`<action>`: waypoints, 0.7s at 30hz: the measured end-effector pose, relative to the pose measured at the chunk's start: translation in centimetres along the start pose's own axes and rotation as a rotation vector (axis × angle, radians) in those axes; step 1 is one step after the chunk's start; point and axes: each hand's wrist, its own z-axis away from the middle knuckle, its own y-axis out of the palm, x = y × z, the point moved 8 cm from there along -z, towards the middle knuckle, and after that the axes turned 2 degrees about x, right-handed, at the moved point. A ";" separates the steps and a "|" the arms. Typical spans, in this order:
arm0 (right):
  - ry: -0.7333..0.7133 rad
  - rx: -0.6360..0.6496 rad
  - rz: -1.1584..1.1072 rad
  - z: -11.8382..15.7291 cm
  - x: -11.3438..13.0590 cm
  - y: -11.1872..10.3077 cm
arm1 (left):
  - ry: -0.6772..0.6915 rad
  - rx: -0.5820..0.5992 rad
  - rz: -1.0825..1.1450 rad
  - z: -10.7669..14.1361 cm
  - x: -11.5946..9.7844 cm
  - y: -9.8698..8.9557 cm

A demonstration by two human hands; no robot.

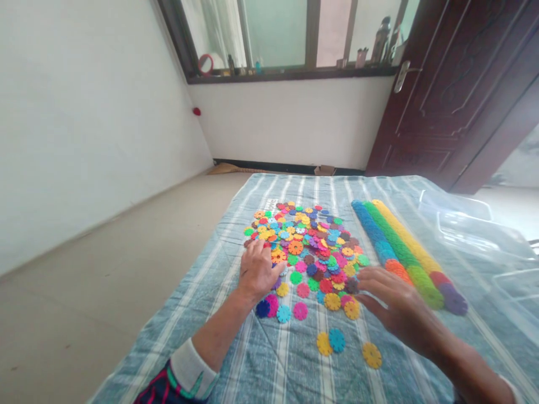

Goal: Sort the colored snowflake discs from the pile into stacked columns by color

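Note:
A heap of colourful notched plastic discs is spread across the striped cloth in front of me. My left hand rests at the heap's left edge, palm down, its thumb apart from the fingers; the discs beneath it are partly hidden. On the heap's right side, my right hand reaches in with fingers extended and thumb apart. Its fingertips are beside a dark brown disc; whether they touch it I cannot tell. Nearer to me lie a loose blue disc overlapping a yellow one, and another yellow disc.
Long rows of stacked discs, blue, green and yellow, lie right of the heap. Clear plastic containers stand at the right edge of the striped cloth. Beyond are a windowsill and a dark red door.

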 end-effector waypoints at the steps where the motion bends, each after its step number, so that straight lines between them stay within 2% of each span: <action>1: -0.007 0.006 -0.011 -0.2 0.5 0.3 | -0.019 -0.003 -0.010 0.0 -0.1 0.0; 7: -0.045 0.009 -0.036 -0.8 2.5 1.8 | -0.091 0.026 0.046 -0.7 0.3 0.5; 12: -0.062 -0.004 -0.028 -0.6 2.8 2.4 | -0.057 0.067 0.222 -1.3 1.5 0.3; 17: -0.066 -0.023 -0.041 -0.2 2.6 3.0 | -0.112 0.077 0.508 -1.8 3.6 0.0; 21: -0.061 -0.049 -0.066 -0.2 2.4 3.3 | -0.258 -0.007 0.824 -2.0 5.6 -1.0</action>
